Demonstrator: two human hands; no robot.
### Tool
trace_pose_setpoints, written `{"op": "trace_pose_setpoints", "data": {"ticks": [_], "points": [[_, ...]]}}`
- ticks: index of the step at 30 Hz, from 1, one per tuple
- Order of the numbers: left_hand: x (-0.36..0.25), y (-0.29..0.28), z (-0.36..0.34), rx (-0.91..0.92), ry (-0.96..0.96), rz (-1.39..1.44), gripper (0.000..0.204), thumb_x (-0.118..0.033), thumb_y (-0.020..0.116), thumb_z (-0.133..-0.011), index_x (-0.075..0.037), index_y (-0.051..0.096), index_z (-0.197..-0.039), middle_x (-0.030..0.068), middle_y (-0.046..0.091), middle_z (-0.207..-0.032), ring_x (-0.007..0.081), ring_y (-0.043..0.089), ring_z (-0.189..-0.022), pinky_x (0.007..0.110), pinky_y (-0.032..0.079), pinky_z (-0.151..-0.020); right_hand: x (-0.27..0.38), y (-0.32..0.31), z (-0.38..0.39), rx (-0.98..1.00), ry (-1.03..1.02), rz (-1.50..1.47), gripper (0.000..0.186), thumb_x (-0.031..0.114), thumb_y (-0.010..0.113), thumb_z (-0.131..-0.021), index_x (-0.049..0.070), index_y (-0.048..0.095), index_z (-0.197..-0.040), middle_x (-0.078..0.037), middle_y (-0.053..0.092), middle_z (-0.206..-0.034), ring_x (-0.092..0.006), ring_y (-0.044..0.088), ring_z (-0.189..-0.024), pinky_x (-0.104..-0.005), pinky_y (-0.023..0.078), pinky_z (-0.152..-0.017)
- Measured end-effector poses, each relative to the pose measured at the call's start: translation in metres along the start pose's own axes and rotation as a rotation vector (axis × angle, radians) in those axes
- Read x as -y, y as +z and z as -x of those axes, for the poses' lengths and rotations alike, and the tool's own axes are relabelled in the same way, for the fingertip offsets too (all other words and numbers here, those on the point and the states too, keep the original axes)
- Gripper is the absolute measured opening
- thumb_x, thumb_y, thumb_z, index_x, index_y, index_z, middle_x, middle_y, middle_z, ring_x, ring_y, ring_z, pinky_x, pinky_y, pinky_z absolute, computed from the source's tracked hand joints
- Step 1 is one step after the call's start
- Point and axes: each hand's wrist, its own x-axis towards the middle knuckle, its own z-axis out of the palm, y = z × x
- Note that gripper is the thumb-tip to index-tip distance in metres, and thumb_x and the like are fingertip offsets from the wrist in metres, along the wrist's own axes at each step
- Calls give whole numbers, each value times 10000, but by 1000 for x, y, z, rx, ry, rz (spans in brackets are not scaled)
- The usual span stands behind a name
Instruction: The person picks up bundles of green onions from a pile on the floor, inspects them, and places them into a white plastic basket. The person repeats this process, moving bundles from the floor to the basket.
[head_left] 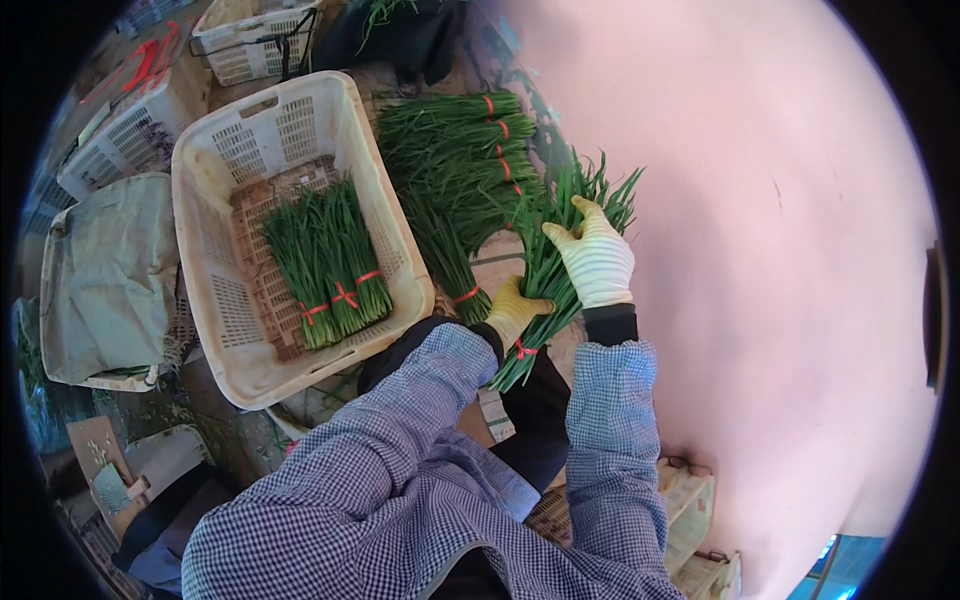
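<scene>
Both my hands, in yellow-and-white gloves, grip a long bundle of green leafy stalks (537,337) with a red tie near its lower end. My left hand (515,312) wraps its lower middle; my right hand (592,250) holds the leafy upper part. Left of it a loose tied bundle (440,250) lies beside a pile of similar red-tied bundles (435,135). A large pale plastic crate (200,220) holds several tied bundles (335,270) lying side by side.
More crates (240,45) stand at the upper left; one at left (105,270) has a grey cloth over it. A dark heap (380,40) lies beyond the pile. A pink wall (780,250) fills the right side. Crates (690,510) stand at lower right, a wooden board (95,450) at lower left.
</scene>
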Motion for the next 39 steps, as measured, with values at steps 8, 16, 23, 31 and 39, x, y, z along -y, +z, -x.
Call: {"op": "trace_pose_setpoints", "data": {"ticks": [8,16,23,31,39], "points": [[-3,3,4,-13,8,-25,500,71,766,-742,52,571,-1201,137,705,-1031,242,695,-901,353,567,-808,-32,36,-19,-3,-13,-62,210,257,632,-915,67,681,-990,-171,687,-784,-328,681,-731,-441,523,-688],[-2,1,1,-35,-7,-17,477,66,758,-762,65,560,-1196,161,697,-1055,262,696,-905,356,572,-816,-19,-7,-13,-209,304,-1126,153,167,650,-935,23,701,-934,-44,636,-643,-80,497,-418,-212,372,-395],[-1,1,0,-40,22,-105,525,29,792,-745,66,548,-1208,168,697,-1057,260,693,-920,342,562,-830,-26,-21,-19,-228,253,-1016,240,259,635,-964,30,697,-1001,-41,636,-658,-83,505,-438,-220,386,-411],[3,0,0,-82,63,-218,528,-9,827,-714,71,567,-1167,172,701,-1037,264,684,-911,340,542,-827,-2,3,-32,-55,114,-17,528,514,696,-839,52,673,-1094,-169,724,-885,-361,690,-851,-436,529,-777],[9,2,0,-84,67,-190,508,-37,830,-705,71,577,-1132,181,700,-1006,290,678,-914,363,526,-827,-24,12,-48,-98,54,77,286,354,638,-901,96,693,-1014,-201,703,-847,-397,673,-828,-480,524,-741]]}}
